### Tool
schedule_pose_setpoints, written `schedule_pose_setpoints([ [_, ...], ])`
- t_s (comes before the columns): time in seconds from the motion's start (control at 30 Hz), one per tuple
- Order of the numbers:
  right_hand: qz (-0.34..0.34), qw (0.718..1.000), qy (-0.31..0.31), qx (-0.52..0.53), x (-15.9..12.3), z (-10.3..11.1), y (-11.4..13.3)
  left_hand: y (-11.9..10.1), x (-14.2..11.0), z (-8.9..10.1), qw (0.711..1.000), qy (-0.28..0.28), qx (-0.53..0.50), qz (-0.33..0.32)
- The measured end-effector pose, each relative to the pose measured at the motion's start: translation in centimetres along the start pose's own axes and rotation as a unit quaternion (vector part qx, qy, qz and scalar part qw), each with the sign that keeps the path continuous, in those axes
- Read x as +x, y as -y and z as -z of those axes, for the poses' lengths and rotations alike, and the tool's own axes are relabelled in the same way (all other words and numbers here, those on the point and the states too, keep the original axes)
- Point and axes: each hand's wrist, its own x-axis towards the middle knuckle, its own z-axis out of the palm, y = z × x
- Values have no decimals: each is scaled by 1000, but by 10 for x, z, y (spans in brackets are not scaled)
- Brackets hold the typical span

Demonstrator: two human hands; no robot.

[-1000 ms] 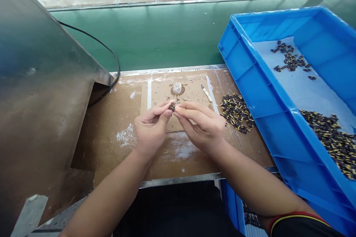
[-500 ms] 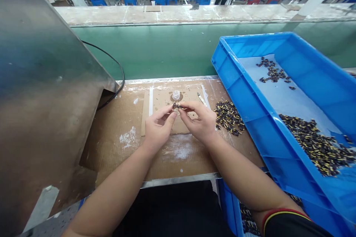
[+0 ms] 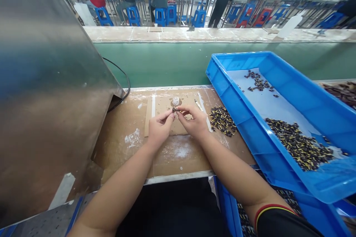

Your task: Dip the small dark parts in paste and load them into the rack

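No text, label, brand, number or sign can be read in this view.

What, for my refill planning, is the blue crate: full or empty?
Partly full: the blue plastic crate holds two heaps of dark-and-yellow parts on a pale liner, bare between them.
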Motion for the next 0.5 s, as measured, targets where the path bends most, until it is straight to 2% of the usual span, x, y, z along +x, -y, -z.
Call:
schedule_pose_setpoints([
  [0.07,-17,999,-1,34,1,0,-2,-3,0,0,1000,-2,1,-16],
  [0.13,-61,992,-7,106,4,2,-2,-7,-1,0,999,3,0,-38],
  [0.23,-149,963,-9,224,10,12,3,-10,-3,0,997,27,23,-66],
  [0.33,-232,932,1,277,4,35,12,-5,-5,0,992,50,71,-92],
  [0.4,-271,920,-4,284,-14,55,18,0,-5,-1,986,72,104,-112],
  [0.5,-299,916,-16,269,-66,94,33,4,-8,-5,971,108,149,-154],
])
